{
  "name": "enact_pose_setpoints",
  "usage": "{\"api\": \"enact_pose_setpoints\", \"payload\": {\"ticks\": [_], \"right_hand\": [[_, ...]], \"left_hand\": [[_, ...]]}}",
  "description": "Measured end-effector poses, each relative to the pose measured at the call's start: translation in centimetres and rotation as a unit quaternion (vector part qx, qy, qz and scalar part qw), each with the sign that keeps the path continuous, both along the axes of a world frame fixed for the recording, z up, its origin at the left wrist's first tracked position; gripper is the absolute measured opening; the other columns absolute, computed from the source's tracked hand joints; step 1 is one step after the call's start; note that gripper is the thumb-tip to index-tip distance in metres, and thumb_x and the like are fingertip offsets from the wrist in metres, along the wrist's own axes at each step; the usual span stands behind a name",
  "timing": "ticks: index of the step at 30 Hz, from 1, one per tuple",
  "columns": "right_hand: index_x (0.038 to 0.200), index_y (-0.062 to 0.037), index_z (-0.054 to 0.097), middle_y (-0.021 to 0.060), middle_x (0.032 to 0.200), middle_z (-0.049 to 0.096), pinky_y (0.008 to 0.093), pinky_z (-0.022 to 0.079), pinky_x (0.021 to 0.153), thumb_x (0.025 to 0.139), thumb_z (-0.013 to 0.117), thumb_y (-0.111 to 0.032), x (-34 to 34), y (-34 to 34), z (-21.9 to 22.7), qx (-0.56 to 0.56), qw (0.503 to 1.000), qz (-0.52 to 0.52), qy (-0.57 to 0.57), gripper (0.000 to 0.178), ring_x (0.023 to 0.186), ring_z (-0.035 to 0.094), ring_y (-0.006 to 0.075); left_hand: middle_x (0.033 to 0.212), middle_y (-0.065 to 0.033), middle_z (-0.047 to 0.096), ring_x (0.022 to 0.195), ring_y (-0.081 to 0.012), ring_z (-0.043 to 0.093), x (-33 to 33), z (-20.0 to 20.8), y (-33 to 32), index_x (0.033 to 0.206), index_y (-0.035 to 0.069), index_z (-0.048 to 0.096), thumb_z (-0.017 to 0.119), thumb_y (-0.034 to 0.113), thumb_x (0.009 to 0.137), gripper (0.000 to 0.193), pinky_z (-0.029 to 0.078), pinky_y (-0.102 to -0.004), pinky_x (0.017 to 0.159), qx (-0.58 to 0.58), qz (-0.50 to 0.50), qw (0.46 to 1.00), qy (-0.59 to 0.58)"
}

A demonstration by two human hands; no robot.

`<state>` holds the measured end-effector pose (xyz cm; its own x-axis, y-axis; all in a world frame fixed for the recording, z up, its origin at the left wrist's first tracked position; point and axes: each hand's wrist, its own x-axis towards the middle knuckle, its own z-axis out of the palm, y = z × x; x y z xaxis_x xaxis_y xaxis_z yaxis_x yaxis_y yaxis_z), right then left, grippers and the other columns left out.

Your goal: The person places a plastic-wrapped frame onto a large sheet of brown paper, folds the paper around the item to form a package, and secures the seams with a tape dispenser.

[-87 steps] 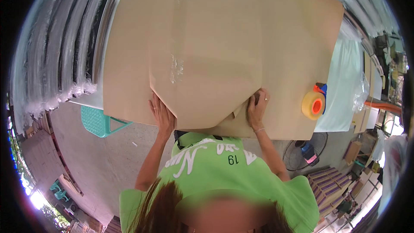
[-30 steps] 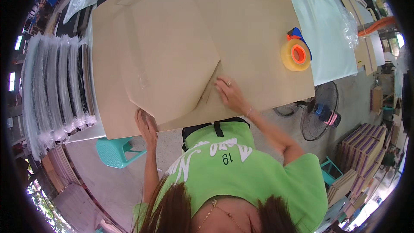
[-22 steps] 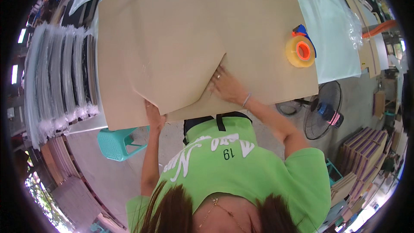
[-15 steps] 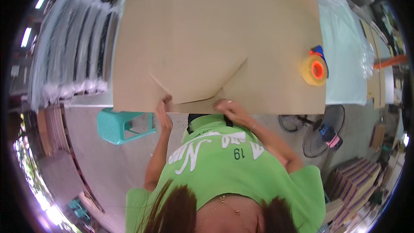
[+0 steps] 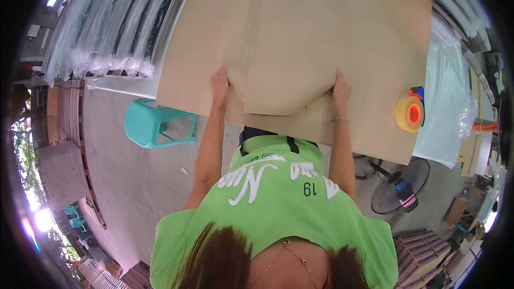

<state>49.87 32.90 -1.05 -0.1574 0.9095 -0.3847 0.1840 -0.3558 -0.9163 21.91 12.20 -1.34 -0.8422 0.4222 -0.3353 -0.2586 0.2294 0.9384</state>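
Observation:
A large brown cardboard sheet (image 5: 300,32) lies on the table before me, with a raised flap bulging up at its near middle. My left hand (image 5: 219,84) is closed at the flap's left side, where a crease runs down toward the near edge. At the right side of the flap, my right hand (image 5: 341,92) is closed on the cardboard too, its upper fingers pointing away from me. The fingertips of both hands are partly hidden in the folds. To the right, a tape dispenser with a yellowish roll and orange core (image 5: 411,112) rests on the cardboard.
Several plastic-wrapped panels (image 5: 115,27) stand in a row at the left. Clear plastic sheeting (image 5: 441,107) covers the right side. A turquoise stool (image 5: 152,123) stands below the table at left, a black fan (image 5: 399,187) at right. Stacked cardboard (image 5: 420,251) sits farther right.
Both hands have moved away from me and farther apart, to the flap's two sides. In the view, the cardboard and tape dispenser have shifted right and now sit tilted.

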Motion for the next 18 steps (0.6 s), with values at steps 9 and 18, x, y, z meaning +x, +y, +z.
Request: {"api": "enact_pose_setpoints", "payload": {"ticks": [9,18], "right_hand": [[0.075,0.0011,0.061,0.0001,0.059,0.054,0.0242,0.041,0.05,0.092,0.057,-0.028,0.0,-9.2,3.0,-0.037,0.995,0.094,-0.005,0.034,0.052,0.046,0.0066],[0.082,0.0003,0.061,0.0058,0.064,0.062,0.027,0.049,0.06,0.095,0.05,-0.019,2.4,-5.5,5.7,-0.081,0.962,0.26,-0.024,0.026,0.061,0.061,0.0135]], "left_hand": [[0.085,-0.0056,0.063,0.073,-0.0113,0.059,4.9,0.4,-5.5,0.1,-0.001,0.06,0.055,0.039,0.092,0.041,0.048,-0.026,0.065,-0.006,-0.158,0.962,-0.223],[0.088,-0.016,0.067,0.079,-0.0197,0.066,-2.0,6.5,-6.0,0.103,0.0,0.062,0.051,0.028,0.093,0.032,0.052,-0.0304,0.072,-0.238,-0.273,0.932,-0.002]]}}
